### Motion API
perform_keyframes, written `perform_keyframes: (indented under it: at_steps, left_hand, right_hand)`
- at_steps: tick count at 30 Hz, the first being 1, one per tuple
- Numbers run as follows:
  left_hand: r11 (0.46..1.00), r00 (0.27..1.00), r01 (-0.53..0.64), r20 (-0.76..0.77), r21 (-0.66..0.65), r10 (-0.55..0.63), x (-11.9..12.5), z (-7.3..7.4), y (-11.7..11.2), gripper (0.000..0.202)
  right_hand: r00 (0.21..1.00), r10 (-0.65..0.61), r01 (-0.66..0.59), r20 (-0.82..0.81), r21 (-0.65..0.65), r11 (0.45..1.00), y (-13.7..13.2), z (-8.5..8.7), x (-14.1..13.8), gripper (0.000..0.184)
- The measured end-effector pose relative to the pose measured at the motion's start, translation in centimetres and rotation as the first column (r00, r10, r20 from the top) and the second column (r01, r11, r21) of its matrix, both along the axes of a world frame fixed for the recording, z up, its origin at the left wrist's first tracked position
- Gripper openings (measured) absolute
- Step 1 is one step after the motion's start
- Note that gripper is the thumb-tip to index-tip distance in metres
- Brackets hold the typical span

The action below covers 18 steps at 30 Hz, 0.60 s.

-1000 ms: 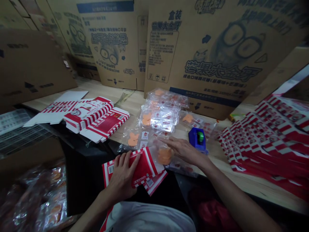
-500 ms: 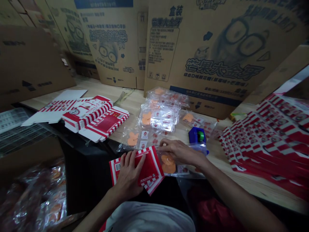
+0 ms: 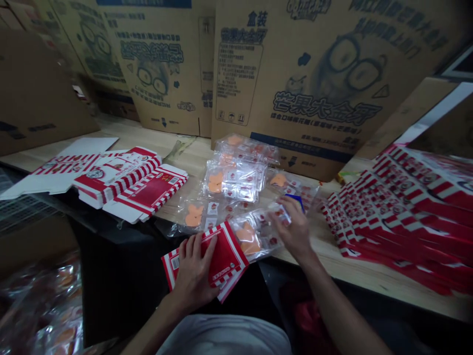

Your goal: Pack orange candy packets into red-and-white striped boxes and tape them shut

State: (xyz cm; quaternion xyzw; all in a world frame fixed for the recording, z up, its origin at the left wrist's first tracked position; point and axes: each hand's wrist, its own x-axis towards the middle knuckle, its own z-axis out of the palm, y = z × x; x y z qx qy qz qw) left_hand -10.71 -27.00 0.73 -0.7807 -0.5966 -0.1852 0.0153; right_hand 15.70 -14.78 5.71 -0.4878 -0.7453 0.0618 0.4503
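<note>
At the wooden bench the two hands are apart — the left hand holds a red-and-white carton flat, the right hand pinches a clear packet of orange pieces, its long axis running from the carton up to this nearer hand.

Red-and-white printed carton held flat under left hand. Clear plastic bag of orange pieces gripped at upper corner by right hand; bag touching carton edge. Blue plastic item mostly hidden at right hand's 12 o'clock. Stacked flat cartons lying at 3 o'clock on wooden bench. Flattened corrugated boxes propped at 12 o'clock.
</note>
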Motion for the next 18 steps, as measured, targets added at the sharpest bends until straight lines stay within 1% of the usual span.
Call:
perform_keyframes:
  at_steps: [1, 2, 3, 4, 5, 6, 7, 9, 11, 13, 15, 17, 18]
  left_hand:
    - [1.0, 1.0, -0.007, 0.012, 0.009, 0.007, -0.1, -0.1, 0.0, 0.104]
    - [1.0, 1.0, -0.01, 0.025, 0.018, 0.01, -0.2, -0.3, 0.0, 0.104]
    - [1.0, 0.999, -0.01, 0.04, 0.028, 0.009, -0.2, -0.3, 0.0, 0.105]
    - [0.999, 0.998, -0.01, 0.057, 0.038, 0.008, -0.1, -0.3, 0.0, 0.106]
    - [0.999, 0.997, -0.009, 0.074, 0.049, 0.005, 0.0, -0.3, 0.0, 0.107]
    - [0.998, 0.996, -0.014, 0.091, 0.061, 0.008, 0.1, -0.2, 0.0, 0.108]
    - [0.997, 0.994, -0.026, 0.107, 0.069, 0.019, 0.2, -0.1, 0.0, 0.109]
    - [0.994, 0.989, -0.069, 0.136, 0.081, 0.057, 0.6, 0.3, -0.1, 0.111]
    - [0.991, 0.985, -0.097, 0.154, 0.092, 0.082, 1.0, 0.9, -0.3, 0.112]
    - [0.991, 0.985, -0.086, 0.16, 0.099, 0.07, 1.5, 1.6, -0.5, 0.113]
    - [0.992, 0.985, -0.074, 0.165, 0.1, 0.057, 2.1, 2.1, -0.6, 0.114]
    - [0.991, 0.981, -0.087, 0.18, 0.099, 0.068, 2.8, 2.5, -0.5, 0.112]
    - [0.991, 0.979, -0.097, 0.19, 0.097, 0.078, 3.2, 2.6, -0.4, 0.111]
  right_hand:
    - [0.997, -0.076, 0.077, 0.02, -0.014, 0.997, 0.1, 0.4, 1.6, 0.032]
    - [0.992, -0.112, 0.115, 0.056, -0.06, 0.992, 0.1, 0.7, 3.1, 0.035]
    - [0.989, -0.114, 0.125, 0.09, -0.132, 0.983, 0.2, 0.9, 4.2, 0.037]
    - [0.99, -0.091, 0.113, 0.107, -0.22, 0.969, 0.2, 1.0, 5.1, 0.039]
    - [0.994, -0.061, 0.086, 0.091, -0.299, 0.95, 0.2, 1.0, 5.6, 0.04]
    - [0.998, -0.038, 0.051, 0.042, -0.355, 0.934, 0.2, 1.1, 5.7, 0.042]
    - [0.999, -0.024, 0.012, -0.026, -0.382, 0.924, 0.2, 1.2, 5.6, 0.043]
    - [0.987, 0.003, -0.063, -0.159, -0.368, 0.928, 0.3, 1.7, 5.1, 0.044]
    - [0.97, 0.064, -0.144, -0.236, -0.341, 0.929, 0.8, 2.9, 4.5, 0.041]
    - [0.95, 0.144, -0.24, -0.278, -0.35, 0.906, 1.4, 4.3, 4.2, 0.039]
    - [0.923, 0.218, -0.335, -0.318, -0.383, 0.861, 1.9, 5.8, 3.8, 0.04]
    - [0.892, 0.313, -0.437, -0.326, -0.442, 0.783, 1.7, 6.8, 2.9, 0.039]
    - [0.876, 0.371, -0.478, -0.307, -0.464, 0.746, 1.3, 7.0, 2.2, 0.037]
